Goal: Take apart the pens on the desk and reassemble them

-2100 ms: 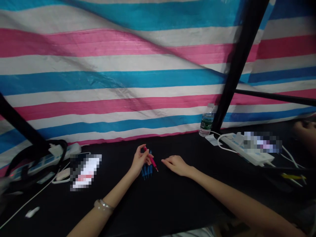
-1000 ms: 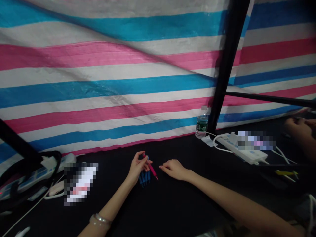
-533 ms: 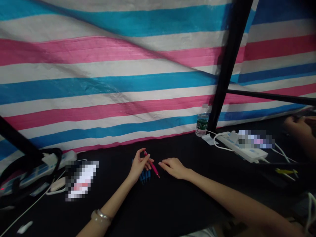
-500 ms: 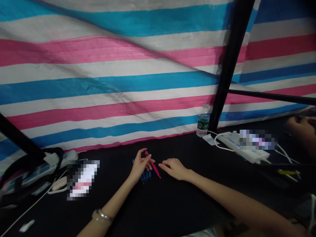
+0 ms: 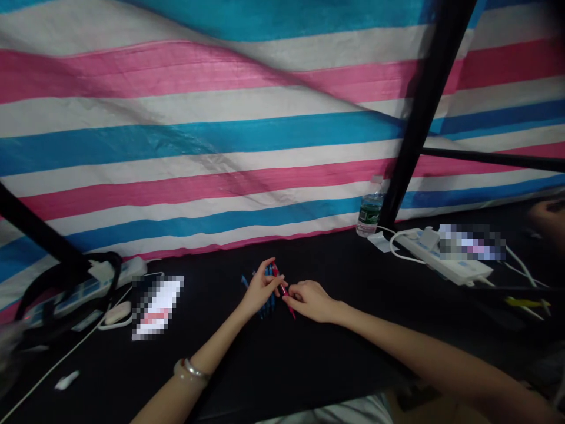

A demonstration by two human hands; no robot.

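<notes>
Left hand: there's the left hand (image 5: 262,288), fingers spread, tips right up at the pen, a pale bangle (image 5: 190,369) on the wrist.
Right hand: the right hand (image 5: 311,300) comes in from the other side, fingertips against the same barrel.
Grip: two hands on one pen, fingers meeting, but is that a firm pinch? Can't tell from here.
Pen: one glossy pink pen (image 5: 279,278), tilted, right between the hands.
Blue sticks: at least four slim blue plastic sticks (image 5: 268,303), lying beneath the left hand, partly hidden.
Table: black table (image 5: 309,365) underneath it all.
Around: one water bottle (image 5: 369,212), two white power strips (image 5: 441,262) (image 5: 90,294), and a co-worker's hand (image 5: 547,213) far right.
</notes>
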